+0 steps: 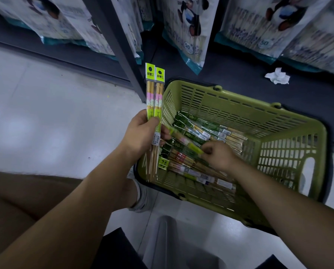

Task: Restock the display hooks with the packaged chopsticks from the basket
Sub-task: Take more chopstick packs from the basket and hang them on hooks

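My left hand (142, 131) grips two upright chopstick packs (154, 98) with lime-yellow header cards and pink bands, just left of the basket. My right hand (219, 155) is inside the green plastic basket (290, 152) and pinches one end of a third, blurred lime-topped pack (185, 141) that slants up toward my left hand. Several more chopstick packs (201, 131) with dark green and white labels lie across the basket's floor. No display hooks are visible.
The basket stands on a pale floor against a dark shelf base (240, 74). Large bags with panda prints (187, 32) hang or stand above it. A crumpled white paper (277, 76) lies on the shelf base. A dark upright post (123, 45) rises left of the basket.
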